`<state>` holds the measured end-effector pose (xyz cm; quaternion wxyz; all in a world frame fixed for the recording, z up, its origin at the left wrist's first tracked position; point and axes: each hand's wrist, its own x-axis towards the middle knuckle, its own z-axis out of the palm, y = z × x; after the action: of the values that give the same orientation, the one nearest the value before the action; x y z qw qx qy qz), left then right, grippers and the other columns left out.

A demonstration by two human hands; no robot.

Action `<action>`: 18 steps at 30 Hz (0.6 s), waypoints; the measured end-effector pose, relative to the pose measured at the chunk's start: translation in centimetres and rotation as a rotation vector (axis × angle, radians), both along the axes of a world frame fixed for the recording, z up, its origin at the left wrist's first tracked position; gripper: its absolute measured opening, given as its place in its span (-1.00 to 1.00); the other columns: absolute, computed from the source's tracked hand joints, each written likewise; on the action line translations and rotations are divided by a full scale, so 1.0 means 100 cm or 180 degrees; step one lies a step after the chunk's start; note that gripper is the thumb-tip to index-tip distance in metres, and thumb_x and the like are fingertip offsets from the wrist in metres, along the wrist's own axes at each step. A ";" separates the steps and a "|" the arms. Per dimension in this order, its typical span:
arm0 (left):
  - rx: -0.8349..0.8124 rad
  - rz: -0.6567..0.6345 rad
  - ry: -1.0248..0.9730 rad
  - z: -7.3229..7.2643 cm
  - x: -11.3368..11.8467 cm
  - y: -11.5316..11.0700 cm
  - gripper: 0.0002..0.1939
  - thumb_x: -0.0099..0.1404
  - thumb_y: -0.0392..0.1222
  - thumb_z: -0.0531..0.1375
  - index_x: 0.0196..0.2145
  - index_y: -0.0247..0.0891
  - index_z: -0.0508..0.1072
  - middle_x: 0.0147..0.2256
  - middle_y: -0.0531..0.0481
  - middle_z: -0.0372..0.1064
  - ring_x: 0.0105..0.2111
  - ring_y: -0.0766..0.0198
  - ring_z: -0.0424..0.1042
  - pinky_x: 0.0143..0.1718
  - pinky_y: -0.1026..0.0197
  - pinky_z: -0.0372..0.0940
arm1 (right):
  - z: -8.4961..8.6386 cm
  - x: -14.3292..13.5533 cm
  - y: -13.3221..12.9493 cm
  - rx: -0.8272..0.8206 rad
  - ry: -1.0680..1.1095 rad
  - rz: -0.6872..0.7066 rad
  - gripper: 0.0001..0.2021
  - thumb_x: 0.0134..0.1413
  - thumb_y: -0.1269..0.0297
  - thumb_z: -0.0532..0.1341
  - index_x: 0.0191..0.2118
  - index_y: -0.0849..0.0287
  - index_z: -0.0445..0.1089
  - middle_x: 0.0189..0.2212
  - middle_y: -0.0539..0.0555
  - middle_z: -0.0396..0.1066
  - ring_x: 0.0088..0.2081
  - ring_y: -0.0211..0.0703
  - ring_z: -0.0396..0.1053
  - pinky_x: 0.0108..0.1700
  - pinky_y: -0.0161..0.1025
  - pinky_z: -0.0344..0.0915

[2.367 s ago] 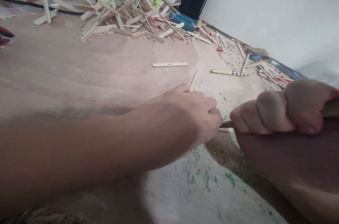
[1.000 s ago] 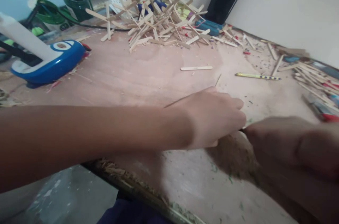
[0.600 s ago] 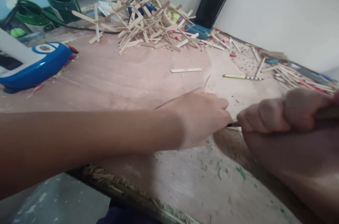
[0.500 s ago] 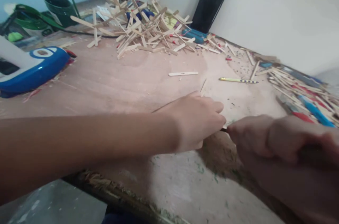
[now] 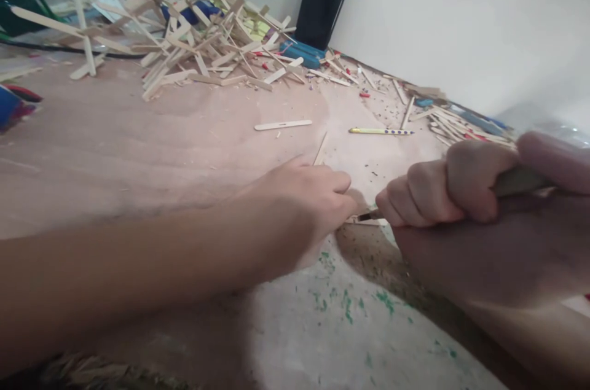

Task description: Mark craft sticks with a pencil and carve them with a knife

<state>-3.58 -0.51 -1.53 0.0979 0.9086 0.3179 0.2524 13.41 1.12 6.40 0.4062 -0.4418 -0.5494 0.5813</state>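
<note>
My left hand lies curled on the worktable, its fingers pressing a pale wooden craft stick whose end sticks out to the right. Another thin wooden stick pokes up beyond the knuckles. My right hand is wrapped around the dull grey-green handle of a hand tool. Its narrow dark blade meets the craft stick close to my left fingertips. The exact kind of tool is hidden by the fist.
A loose craft stick and a yellow dotted pencil lie beyond my hands. A tangled heap of crossed craft sticks stands at the back left, near a blue object. More sticks lie at the right.
The view has swung to the right and things appear shifted left. My right fist has turned and risen, so more of the tool's handle and the craft stick's end show.
</note>
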 end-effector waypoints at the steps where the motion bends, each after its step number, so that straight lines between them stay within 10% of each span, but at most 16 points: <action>1: 0.0003 0.0006 0.0007 0.000 0.000 0.000 -0.83 0.31 -0.43 0.14 -0.39 -0.22 0.39 -0.39 0.03 0.34 -0.39 0.22 0.32 -0.31 0.14 0.15 | 0.001 -0.001 0.000 0.0024 -0.0041 0.0024 -0.14 0.21 -0.03 0.31 -0.80 0.25 -0.27 -0.84 -0.05 -0.40 -0.76 -0.39 -0.22 -0.71 -0.27 -0.12; 18: -0.0543 0.0218 0.0898 0.014 0.007 0.009 -0.98 0.23 -0.27 0.25 -0.36 -0.21 0.49 -0.34 -0.01 0.39 -0.32 0.16 0.35 -0.29 0.10 0.17 | -0.015 0.011 0.004 0.0340 0.0172 0.0685 -0.36 0.09 0.04 0.36 -0.73 0.15 -0.04 -0.76 -0.07 -0.17 -0.68 -0.30 -0.07 -0.57 -0.17 0.02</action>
<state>-2.85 0.36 -0.11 0.1204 0.9121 0.3795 0.0977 14.51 1.49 4.94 0.3792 -0.3421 -0.6127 0.6031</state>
